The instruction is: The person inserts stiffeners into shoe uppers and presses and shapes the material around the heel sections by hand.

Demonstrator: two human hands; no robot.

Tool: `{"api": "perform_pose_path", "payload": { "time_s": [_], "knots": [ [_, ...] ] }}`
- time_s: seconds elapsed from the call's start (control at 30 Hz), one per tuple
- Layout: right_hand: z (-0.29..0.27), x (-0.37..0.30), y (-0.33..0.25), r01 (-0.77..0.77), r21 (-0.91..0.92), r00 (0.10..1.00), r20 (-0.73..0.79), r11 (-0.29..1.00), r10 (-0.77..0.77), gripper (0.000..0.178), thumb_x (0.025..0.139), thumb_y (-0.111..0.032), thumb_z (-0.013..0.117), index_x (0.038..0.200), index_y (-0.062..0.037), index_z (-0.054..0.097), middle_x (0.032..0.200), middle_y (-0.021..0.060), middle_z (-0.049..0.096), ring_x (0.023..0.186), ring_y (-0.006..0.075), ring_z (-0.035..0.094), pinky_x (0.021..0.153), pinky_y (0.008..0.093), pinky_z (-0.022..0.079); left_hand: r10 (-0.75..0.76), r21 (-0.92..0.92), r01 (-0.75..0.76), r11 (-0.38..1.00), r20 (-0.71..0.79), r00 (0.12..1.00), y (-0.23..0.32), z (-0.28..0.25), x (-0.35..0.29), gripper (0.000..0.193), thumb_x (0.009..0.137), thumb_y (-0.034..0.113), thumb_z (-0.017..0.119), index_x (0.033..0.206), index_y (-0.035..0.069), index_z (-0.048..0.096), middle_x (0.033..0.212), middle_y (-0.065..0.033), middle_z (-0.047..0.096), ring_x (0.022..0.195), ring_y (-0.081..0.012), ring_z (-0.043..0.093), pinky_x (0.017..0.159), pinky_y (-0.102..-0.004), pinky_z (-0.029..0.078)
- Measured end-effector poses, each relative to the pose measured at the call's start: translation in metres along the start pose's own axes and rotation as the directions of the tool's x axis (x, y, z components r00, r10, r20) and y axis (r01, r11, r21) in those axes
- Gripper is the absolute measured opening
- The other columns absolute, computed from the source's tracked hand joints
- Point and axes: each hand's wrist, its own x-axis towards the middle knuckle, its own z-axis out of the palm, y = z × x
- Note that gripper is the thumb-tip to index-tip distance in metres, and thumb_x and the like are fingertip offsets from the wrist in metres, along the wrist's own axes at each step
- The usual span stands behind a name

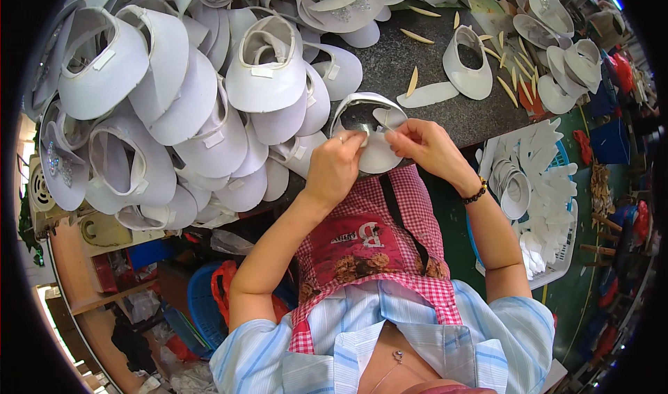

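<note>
A white shoe upper, rounded at the toe with a ring-shaped opening, is held over the near edge of the dark table. My left hand is closed on its left rim, fingers curled inward. My right hand pinches its right side, where a small pale flap stands up by the opening. Whether that flap is part of the upper or a loose piece, I cannot tell. To the left, many similar white uppers lie heaped, some with small white tabs and a few with sparkling decoration.
Pale pointed slivers lie scattered on the dark table. Another upper and a flat white oval rest beyond my hands. At right, a basket holds white cut pieces. More uppers sit at the far right.
</note>
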Motion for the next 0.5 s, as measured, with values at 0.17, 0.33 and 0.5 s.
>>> {"api": "perform_pose_path", "payload": {
  "time_s": [0.17, 0.33, 0.5],
  "knots": [
    [0.001, 0.010, -0.018, -0.070, -0.188, 0.997, -0.046, 0.980, 0.062, 0.032, 0.083, -0.027, 0.062, 0.077, 0.0038, 0.065, 0.061, 0.0155, 0.061, 0.061, 0.0248, 0.064, 0.060, 0.0364, 0.048, 0.206, 0.201, -0.177, 0.964, -0.138, 0.969, -0.003, 0.010, -0.023, 0.039, 0.074, -0.003, 0.058, 0.113, -0.001, 0.064, 0.116, -0.0188, 0.062, 0.088, -0.0296, 0.063, 0.076, -0.0360, 0.054],
    [0.004, 0.000, -0.006, -0.004, -0.214, 0.997, -0.072, 0.977, -0.012, 0.029, 0.082, -0.024, 0.063, 0.075, 0.0033, 0.063, 0.060, 0.0142, 0.060, 0.056, 0.0237, 0.062, 0.057, 0.0352, 0.047, 0.211, 0.180, -0.177, 0.968, -0.193, 0.958, 0.001, 0.012, -0.027, 0.041, 0.073, -0.006, 0.062, 0.113, 0.001, 0.064, 0.114, -0.0149, 0.062, 0.086, -0.0291, 0.062, 0.076, -0.0350, 0.053],
    [0.014, -0.002, -0.009, -0.030, -0.169, 0.991, -0.136, 0.985, 0.006, 0.027, 0.081, -0.022, 0.065, 0.072, 0.0031, 0.061, 0.057, 0.0122, 0.058, 0.053, 0.0201, 0.059, 0.054, 0.0324, 0.045, 0.248, 0.282, -0.202, 0.938, -0.138, 0.959, -0.002, 0.013, -0.025, 0.041, 0.071, -0.002, 0.060, 0.111, 0.000, 0.065, 0.113, -0.0149, 0.061, 0.079, -0.0266, 0.061, 0.071, -0.0333, 0.054]
  ]
}}
